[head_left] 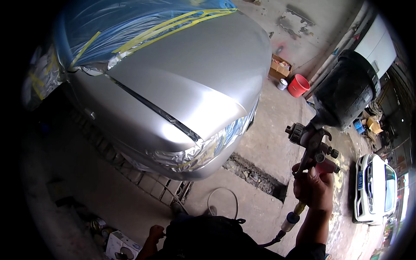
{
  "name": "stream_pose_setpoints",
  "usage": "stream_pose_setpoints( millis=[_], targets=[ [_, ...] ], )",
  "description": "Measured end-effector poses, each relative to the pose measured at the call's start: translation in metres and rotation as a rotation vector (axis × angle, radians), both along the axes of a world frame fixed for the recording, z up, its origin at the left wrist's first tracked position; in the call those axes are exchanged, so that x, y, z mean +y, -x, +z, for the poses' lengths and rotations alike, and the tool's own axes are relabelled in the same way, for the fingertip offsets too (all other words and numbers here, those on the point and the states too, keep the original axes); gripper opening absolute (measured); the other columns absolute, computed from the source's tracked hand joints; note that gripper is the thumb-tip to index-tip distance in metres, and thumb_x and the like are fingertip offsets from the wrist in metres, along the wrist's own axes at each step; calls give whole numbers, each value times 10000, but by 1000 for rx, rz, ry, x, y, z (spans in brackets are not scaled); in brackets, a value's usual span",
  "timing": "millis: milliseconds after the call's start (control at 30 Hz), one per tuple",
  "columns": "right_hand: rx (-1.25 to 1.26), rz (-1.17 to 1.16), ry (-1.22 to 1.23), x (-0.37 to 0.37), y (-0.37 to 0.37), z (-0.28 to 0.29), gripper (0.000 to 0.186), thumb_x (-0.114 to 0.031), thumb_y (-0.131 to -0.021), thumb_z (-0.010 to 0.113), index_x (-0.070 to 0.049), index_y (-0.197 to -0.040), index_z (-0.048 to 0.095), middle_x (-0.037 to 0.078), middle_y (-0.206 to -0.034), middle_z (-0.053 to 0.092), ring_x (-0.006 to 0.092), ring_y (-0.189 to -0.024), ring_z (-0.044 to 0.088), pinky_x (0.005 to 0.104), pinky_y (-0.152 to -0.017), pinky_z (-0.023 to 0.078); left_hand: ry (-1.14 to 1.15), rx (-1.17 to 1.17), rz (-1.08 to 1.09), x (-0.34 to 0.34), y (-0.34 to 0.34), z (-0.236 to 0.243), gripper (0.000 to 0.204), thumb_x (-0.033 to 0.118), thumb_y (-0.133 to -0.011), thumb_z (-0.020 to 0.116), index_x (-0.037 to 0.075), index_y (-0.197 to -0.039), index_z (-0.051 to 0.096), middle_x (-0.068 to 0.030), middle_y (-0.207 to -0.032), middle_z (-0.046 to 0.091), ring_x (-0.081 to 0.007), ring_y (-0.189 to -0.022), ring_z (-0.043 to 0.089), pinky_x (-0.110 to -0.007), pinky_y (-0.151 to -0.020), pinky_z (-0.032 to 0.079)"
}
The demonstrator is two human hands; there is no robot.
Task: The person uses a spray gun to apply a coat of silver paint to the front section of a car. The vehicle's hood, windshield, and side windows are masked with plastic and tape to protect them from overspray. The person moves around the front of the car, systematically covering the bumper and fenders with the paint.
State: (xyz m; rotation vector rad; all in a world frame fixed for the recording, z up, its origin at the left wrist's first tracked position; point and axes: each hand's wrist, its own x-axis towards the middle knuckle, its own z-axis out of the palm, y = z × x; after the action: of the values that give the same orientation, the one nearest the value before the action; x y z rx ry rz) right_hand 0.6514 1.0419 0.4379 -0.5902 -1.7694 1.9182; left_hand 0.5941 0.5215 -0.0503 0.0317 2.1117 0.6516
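My right hand (pixel 315 187), raised on the right, is wrapped round the grip of a paint spray gun (pixel 313 142). A large dark cup (pixel 344 93) sits tilted on top of the gun, and its nozzle faces left. Below my fist, an air hose fitting (pixel 289 222) joins the gun to a dark hose. My left hand (pixel 156 233) hangs low beside my body with its fingers curled; whether it holds anything is hidden. Ahead on the left stands a silver car (pixel 203 56), its hood and fender bare. Blue plastic film (pixel 130 24) and yellow tape (pixel 160 32) mask its windshield, and wrinkled film covers its headlight areas.
A gravel-filled trench (pixel 253 173) and a metal grate (pixel 169 190) break the concrete floor. A looped hose (pixel 223 190) lies near my feet. By the wall are a red bucket (pixel 299 86), a can (pixel 282 84) and a cardboard box (pixel 279 68). A white car (pixel 375 188) stands at right.
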Motion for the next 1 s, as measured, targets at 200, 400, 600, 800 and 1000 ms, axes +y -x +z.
stream_pose_setpoints(
  millis=[200,400,600,800,1000],
  targets=[
    [-164,-218,31,30,-40,-17,371,-333,-877,592,-35,-1082,510,97,-875,594,143,-480,530,246,-357,382,-97,-185,481,44,1,27,119,109,-794,560,-9,-791,553,-104,-665,537,-248,-619,628,-368,-487,484],
    [-261,-269,21,38,-53,-21,346,-345,-894,558,-42,-1055,510,86,-851,576,120,-455,490,233,-345,346,-106,-155,411,47,8,32,130,115,-792,560,-15,-787,550,-103,-665,538,-229,-570,606,-358,-470,479],
    [-192,-174,-53,21,-28,-8,333,-328,-892,566,-31,-1030,503,95,-837,567,99,-425,450,223,-327,302,-147,-70,318,49,8,33,130,114,-793,558,-17,-795,558,-101,-666,541,-222,-549,588,-358,-471,476],
    [-84,121,-61,-14,1,11,441,-321,-845,631,35,-1072,504,156,-866,597,139,-438,502,240,-349,347,-91,-174,497,46,0,32,148,118,-791,563,-8,-714,569,-116,-658,549,-223,-567,593,-364,-481,474],
    [21,264,-61,-38,21,19,536,-312,-806,667,106,-1092,490,232,-906,609,168,-478,566,249,-391,436,-58,98,-74,-8,-11,-18,169,130,-794,604,-7,-713,548,-126,-664,560,-241,-632,623,-370,-517,481]
  ],
)
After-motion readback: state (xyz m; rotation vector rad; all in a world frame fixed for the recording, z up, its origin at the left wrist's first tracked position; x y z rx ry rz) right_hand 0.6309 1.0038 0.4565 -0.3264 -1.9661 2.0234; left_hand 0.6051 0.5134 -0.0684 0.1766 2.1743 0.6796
